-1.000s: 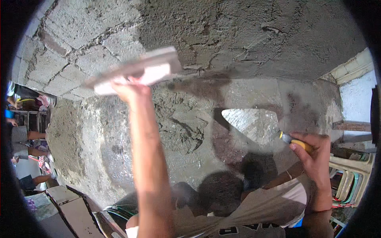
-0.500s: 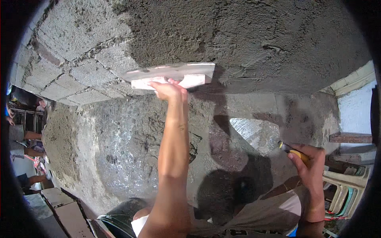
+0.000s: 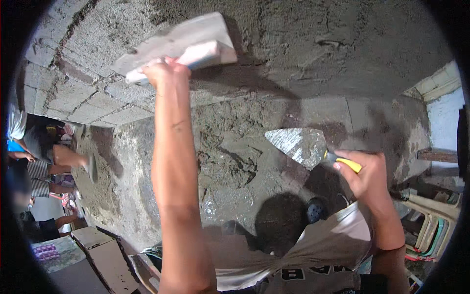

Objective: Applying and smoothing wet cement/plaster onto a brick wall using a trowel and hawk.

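Note:
My left hand point(image 3: 165, 71) grips the handle of a wide, pale plastering float point(image 3: 205, 34), slightly blurred, held up at the block wall point(image 3: 98, 105) where grey, rough mortar coats part of its surface point(image 3: 333, 44). My right hand point(image 3: 367, 174) is closed on the yellow-and-black handle of a pointed metal trowel point(image 3: 298, 144), held lower, over the floor. Below and between my hands a spread heap of wet mortar point(image 3: 235, 157) lies on the concrete floor point(image 3: 137, 171).
People's legs point(image 3: 68, 157) are at the left edge, one sandalled foot on the mortar-smeared floor. Boxes point(image 3: 103, 259) stand lower left, stacked plastic chairs point(image 3: 431, 230) lower right, a wooden beam point(image 3: 435, 156) at the right. Part of a dark shoe point(image 3: 316, 209) shows below me.
My left hand and float have moved up and left along the wall. The trowel has moved slightly up and left. At the left, a sandalled leg has come into view.

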`<act>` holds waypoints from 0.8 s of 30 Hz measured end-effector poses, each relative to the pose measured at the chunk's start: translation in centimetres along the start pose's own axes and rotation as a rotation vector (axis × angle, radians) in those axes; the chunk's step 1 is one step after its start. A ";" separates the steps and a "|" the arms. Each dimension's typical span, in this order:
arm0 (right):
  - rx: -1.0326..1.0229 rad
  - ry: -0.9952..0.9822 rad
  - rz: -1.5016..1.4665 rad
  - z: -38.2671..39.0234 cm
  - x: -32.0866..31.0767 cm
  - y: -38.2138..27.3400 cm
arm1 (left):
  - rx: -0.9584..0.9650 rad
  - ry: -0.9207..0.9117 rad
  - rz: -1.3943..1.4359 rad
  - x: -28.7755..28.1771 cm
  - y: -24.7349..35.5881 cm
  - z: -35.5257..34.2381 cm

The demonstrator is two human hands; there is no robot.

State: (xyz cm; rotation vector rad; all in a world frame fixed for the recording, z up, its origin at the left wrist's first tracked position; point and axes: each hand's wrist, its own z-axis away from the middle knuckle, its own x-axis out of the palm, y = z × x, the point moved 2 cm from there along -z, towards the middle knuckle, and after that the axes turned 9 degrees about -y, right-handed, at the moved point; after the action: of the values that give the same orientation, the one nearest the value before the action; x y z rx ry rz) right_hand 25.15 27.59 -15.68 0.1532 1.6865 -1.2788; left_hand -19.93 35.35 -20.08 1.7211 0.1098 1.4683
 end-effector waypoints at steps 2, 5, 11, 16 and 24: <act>0.014 -0.004 0.039 0.6 0.2 0.0 | -0.099 -0.058 -0.016 1.8 1.5 0.5; 0.020 -0.008 0.084 1.1 0.4 -0.8 | -0.166 0.058 0.098 4.1 3.9 0.1; -0.008 0.000 0.136 2.3 1.9 -2.5 | -0.236 0.043 0.110 -4.1 10.6 -8.6; 0.111 -0.315 0.307 3.8 2.2 -1.2 | -0.105 -0.114 -0.073 -11.1 9.7 0.8; 0.112 -0.321 0.437 5.6 2.0 -0.8 | -0.012 0.616 -0.015 -25.1 0.8 5.9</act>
State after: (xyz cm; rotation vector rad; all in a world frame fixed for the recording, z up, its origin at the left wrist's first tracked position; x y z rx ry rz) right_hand 27.09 21.93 -16.46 0.3448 1.2238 -1.0045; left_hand -23.03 17.70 -38.62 1.2010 0.4357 1.9356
